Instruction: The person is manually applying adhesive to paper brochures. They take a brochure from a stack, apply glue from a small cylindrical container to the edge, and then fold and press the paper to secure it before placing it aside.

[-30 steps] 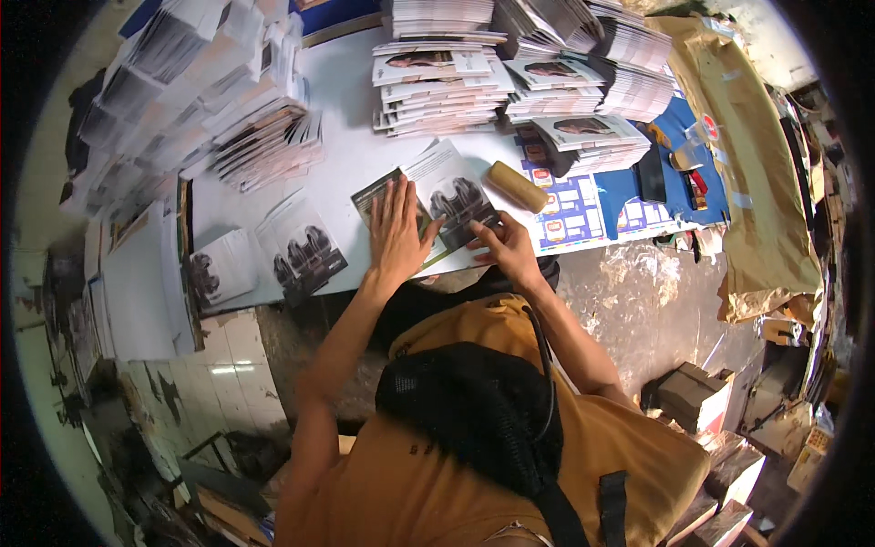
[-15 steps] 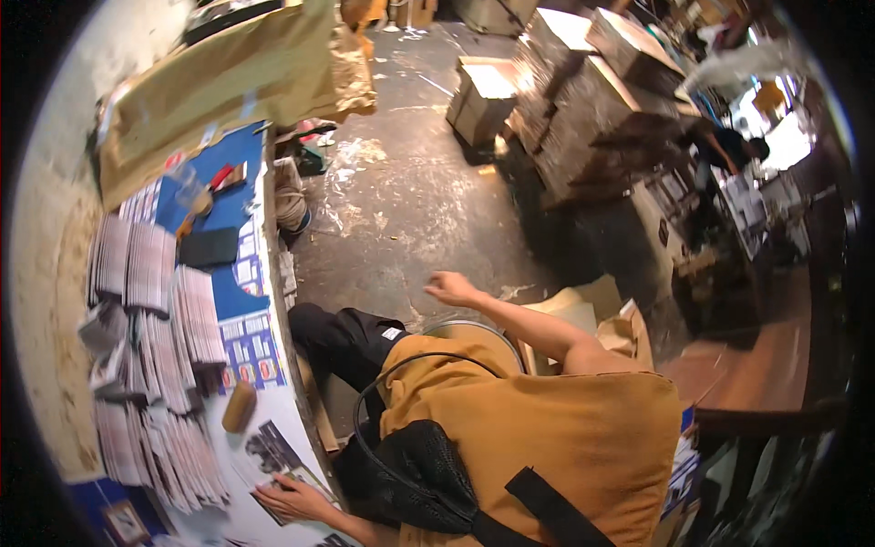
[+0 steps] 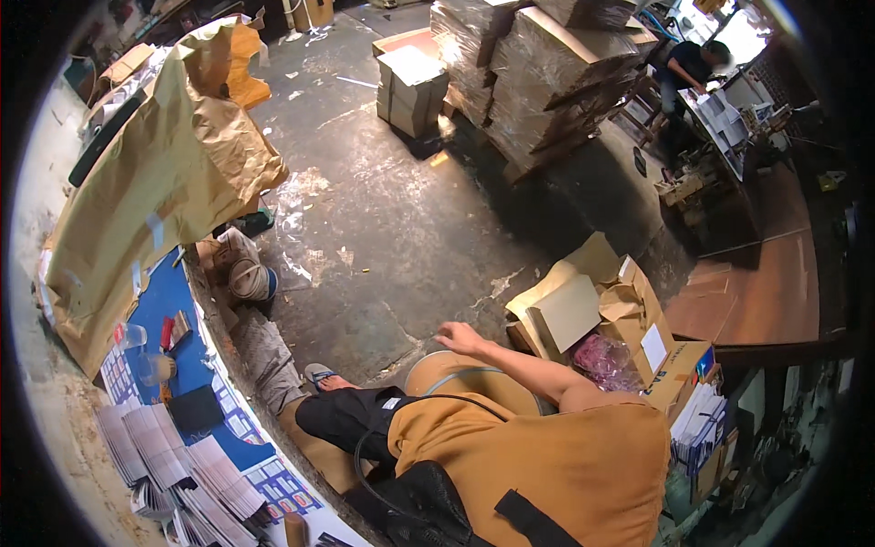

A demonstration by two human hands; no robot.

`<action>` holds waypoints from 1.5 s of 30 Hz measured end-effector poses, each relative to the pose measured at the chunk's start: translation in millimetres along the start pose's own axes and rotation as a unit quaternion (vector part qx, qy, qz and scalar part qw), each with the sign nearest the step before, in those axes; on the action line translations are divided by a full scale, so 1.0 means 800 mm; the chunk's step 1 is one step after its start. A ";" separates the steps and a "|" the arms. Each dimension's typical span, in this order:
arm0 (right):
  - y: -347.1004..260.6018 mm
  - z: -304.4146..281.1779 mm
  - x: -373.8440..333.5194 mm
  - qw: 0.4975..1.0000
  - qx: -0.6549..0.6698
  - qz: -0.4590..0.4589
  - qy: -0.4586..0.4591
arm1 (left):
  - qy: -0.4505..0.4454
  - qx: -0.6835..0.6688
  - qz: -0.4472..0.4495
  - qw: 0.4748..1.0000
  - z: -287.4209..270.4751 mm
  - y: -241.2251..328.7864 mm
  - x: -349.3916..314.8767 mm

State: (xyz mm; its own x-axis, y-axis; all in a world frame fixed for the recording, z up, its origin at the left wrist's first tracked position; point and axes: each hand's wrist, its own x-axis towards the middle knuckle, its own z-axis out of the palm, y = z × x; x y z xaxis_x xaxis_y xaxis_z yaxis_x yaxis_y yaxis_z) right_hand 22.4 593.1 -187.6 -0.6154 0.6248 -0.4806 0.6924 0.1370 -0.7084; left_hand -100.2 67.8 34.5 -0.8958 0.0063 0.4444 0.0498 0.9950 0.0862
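Observation:
My right hand (image 3: 458, 338) hangs in the air above the floor, beside a round tan drum (image 3: 437, 369). Its fingers are loosely bent and a little apart, with nothing visible in them. My left hand is out of view. To the left, the work table holds bundled stacks of printed sheets (image 3: 157, 447) on a blue and white surface (image 3: 187, 351). A brown block-shaped piece (image 3: 294, 529) sits by the lower edge, partly cut off. Farther along the table lie a dark flat pad (image 3: 196, 410), a red-handled tool (image 3: 168, 333) and clear plastic cups (image 3: 130, 335).
Brown paper (image 3: 137, 219) drapes over the table's far end. An open carton (image 3: 649, 337) with pink plastic stands at right, near a box of papers (image 3: 697, 415). Wrapped carton stacks (image 3: 556, 77) stand farther back. Another person (image 3: 688, 68) works at a far-right table.
The view has swung up and right. My left hand, earlier on a printed sheet on the table, has gone out of view. My right hand still hangs free.

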 end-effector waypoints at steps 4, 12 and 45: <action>-0.102 -0.011 0.063 0.994 0.030 -0.106 0.009 | -0.005 0.012 0.013 1.000 0.007 0.014 0.015; -0.301 -0.030 0.016 0.942 0.103 -0.321 -0.013 | 0.002 -0.004 0.020 1.000 0.020 0.010 0.005; -0.384 0.381 -0.290 0.712 0.003 -0.427 -0.558 | -0.003 -0.014 0.024 1.000 0.032 -0.065 -0.034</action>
State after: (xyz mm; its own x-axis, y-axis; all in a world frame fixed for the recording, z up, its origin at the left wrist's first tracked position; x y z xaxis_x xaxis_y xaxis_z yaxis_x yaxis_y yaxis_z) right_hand -162.6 171.9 -15.9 -0.7297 -0.6835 0.0170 -0.1122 0.0951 -0.9891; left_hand -89.6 18.7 -5.2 -0.8946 0.0540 0.4437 0.1047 0.9904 0.0904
